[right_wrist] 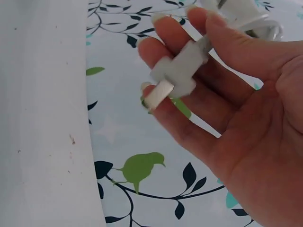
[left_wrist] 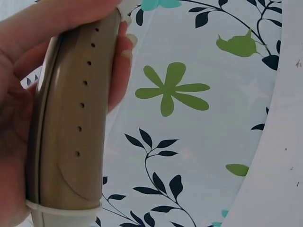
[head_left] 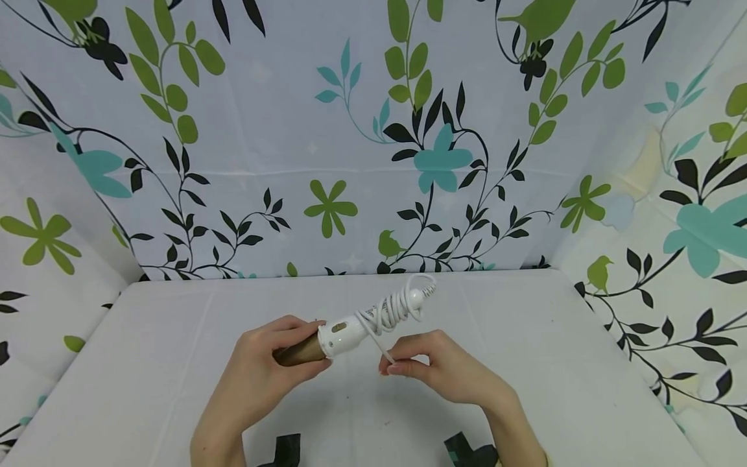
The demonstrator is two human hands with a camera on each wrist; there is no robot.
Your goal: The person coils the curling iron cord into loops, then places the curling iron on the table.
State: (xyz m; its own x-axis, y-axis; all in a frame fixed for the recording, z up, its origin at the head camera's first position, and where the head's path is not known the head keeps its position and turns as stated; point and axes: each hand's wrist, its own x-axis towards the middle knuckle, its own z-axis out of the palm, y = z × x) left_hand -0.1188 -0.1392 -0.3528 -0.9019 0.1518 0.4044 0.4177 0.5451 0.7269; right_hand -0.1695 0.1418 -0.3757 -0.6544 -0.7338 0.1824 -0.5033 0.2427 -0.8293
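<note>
My left hand [head_left: 265, 363] grips the brown barrel end of a hair straightener [head_left: 344, 334], thumb on one side and fingers on the other. In the left wrist view the brown housing [left_wrist: 78, 118] shows a row of small holes and a long seam. White cord [head_left: 388, 312] is wound in several loops round the white handle, which points up and to the right. My right hand [head_left: 446, 366] pinches the cord's free end between thumb and fingertips. A white plug [right_wrist: 182, 68] with a flat metal prong lies across those fingers in the right wrist view.
Beneath both hands spreads a white table [head_left: 175, 324]. Patterned cloth [head_left: 257, 130] with leaves, birds and flowers stands behind it and at both sides. Two black pieces [head_left: 287, 449] lie at the near edge.
</note>
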